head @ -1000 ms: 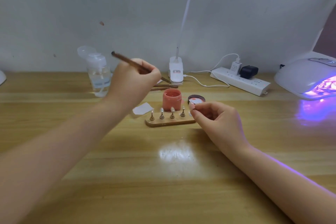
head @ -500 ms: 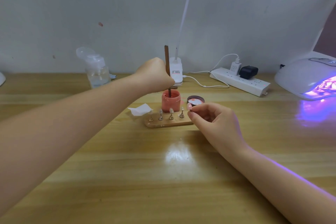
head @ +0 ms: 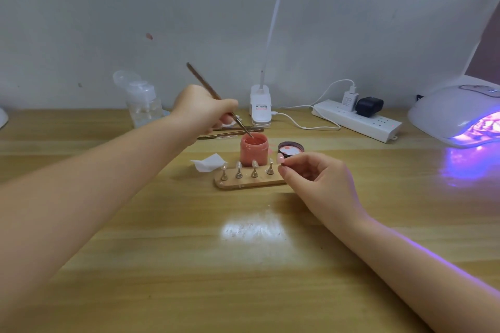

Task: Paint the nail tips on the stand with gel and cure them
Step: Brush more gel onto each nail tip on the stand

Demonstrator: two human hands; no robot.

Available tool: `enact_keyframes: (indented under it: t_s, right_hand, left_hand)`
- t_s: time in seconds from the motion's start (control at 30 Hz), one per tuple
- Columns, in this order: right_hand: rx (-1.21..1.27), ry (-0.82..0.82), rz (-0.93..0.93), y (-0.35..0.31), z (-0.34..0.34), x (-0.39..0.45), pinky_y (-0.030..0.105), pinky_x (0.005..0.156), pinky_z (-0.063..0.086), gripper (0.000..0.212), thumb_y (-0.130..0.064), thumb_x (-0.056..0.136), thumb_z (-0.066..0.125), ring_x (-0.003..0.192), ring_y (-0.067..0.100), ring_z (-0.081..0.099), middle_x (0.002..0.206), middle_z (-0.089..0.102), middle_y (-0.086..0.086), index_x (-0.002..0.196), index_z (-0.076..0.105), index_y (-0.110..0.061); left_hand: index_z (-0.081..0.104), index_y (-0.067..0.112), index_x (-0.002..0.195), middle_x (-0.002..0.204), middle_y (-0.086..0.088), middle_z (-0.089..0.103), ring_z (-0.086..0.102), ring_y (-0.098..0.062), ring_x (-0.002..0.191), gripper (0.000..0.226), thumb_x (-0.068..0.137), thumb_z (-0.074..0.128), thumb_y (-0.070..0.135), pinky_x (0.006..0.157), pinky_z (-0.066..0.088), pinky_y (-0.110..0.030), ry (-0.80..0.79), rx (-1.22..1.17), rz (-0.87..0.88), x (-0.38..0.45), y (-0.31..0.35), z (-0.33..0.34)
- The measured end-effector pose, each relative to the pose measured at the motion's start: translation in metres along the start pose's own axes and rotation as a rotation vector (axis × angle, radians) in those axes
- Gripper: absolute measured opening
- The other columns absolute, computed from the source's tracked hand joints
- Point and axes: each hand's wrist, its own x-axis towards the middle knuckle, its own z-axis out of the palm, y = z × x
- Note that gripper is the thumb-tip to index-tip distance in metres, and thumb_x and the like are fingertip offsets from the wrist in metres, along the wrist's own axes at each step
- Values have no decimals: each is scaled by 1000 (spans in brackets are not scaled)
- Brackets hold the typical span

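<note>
A wooden stand (head: 251, 183) lies mid-table with several small metal pegs carrying pale nail tips (head: 254, 167). Just behind it is an open pink gel jar (head: 253, 153). My left hand (head: 201, 109) grips a thin brown brush (head: 216, 97), tilted, with its tip dipped into the jar's mouth. My right hand (head: 316, 178) sits at the stand's right end and pinches one pink nail tip (head: 280, 158) between thumb and forefinger. The jar's lid (head: 290, 148) lies to the right of the jar.
A lit UV nail lamp (head: 460, 113) glows purple at the far right. A power strip (head: 357, 120), a white clip lamp base (head: 260, 108) and a clear pump bottle (head: 144, 105) line the wall. A white wipe (head: 209, 163) and two spare brushes (head: 230, 134) lie near the jar.
The brush stood upright in the jar half a second ago; my left hand has now tilted it back to the left with the tip at the jar's mouth. My right hand barely moved.
</note>
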Motion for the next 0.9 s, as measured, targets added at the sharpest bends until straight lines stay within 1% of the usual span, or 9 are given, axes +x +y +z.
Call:
enact_keyframes:
  t_s: [0.03, 0.17, 0.27, 0.4, 0.47, 0.57, 0.7, 0.8, 0.9]
  right_hand:
    - [0, -1, 0, 0, 0, 0, 21, 65, 47, 16, -14, 80, 76, 62, 4, 58, 71, 70, 0, 75, 73, -28]
    - [-6, -11, -1, 0, 0, 0, 19, 64, 47, 13, -14, 80, 76, 63, 3, 59, 74, 71, 1, 77, 74, -26]
    - [-2, -9, 2, 0, 0, 0, 20, 65, 47, 13, -14, 80, 76, 63, 4, 59, 75, 71, 2, 77, 74, -26]
    - [9, -18, 6, -1, -1, -1, 28, 69, 52, 11, -14, 80, 76, 70, 16, 65, 76, 72, 3, 79, 74, -24]
    - [18, -23, 10, -1, -1, -1, 32, 73, 53, 10, -14, 80, 76, 75, 19, 67, 77, 72, 3, 80, 74, -25]
    - [28, -30, 12, -2, -1, -1, 33, 74, 54, 11, -15, 80, 77, 75, 18, 68, 77, 73, 2, 80, 74, -25]
    - [49, -31, 12, -2, -1, -1, 32, 73, 53, 11, -14, 80, 77, 75, 18, 68, 75, 73, 1, 79, 74, -25]
    - [65, -27, 15, -2, -1, -1, 30, 71, 53, 11, -13, 80, 77, 75, 20, 69, 74, 73, 1, 79, 74, -24]
    - [71, -34, 8, -2, 0, -1, 27, 70, 53, 9, -13, 80, 77, 74, 16, 69, 74, 74, 0, 81, 75, -22]
  left_hand:
    - [67, 12, 74, 50, 9, 66, 54, -7, 51, 23, 86, 70, 31, 45, 43, -17, 9, -29, -30, 0, -5, -2]
    - [67, 13, 77, 49, 10, 65, 53, -5, 48, 22, 87, 70, 32, 50, 42, -21, 19, -111, -135, 0, -23, -7]
    - [65, 14, 75, 49, 10, 65, 52, -1, 41, 22, 88, 70, 31, 46, 42, -19, 56, -178, -184, 1, -31, -12]
    - [66, 9, 81, 54, 5, 67, 56, -1, 42, 13, 89, 69, 18, 43, 46, -15, 37, -500, -208, -7, -32, -18]
    - [67, 6, 85, 60, 1, 70, 61, -4, 49, 8, 89, 68, 13, 48, 51, -16, -11, -647, -154, -18, -28, -19]
    - [68, 5, 85, 68, -4, 72, 66, -10, 57, 5, 89, 66, 7, 55, 55, -20, -89, -704, -37, -43, -24, -18]
    - [71, 3, 86, 76, -11, 74, 68, -18, 65, 8, 89, 64, 5, 60, 56, -24, -135, -558, 188, -84, -28, -9]
    - [71, 10, 81, 75, -7, 74, 68, -16, 63, 12, 90, 65, 3, 60, 55, -23, -105, -462, 346, -112, -34, 3]
    - [72, 19, 85, 78, 1, 75, 71, -13, 70, 7, 86, 66, 16, 64, 58, -26, -84, -359, 445, -128, -37, 11]
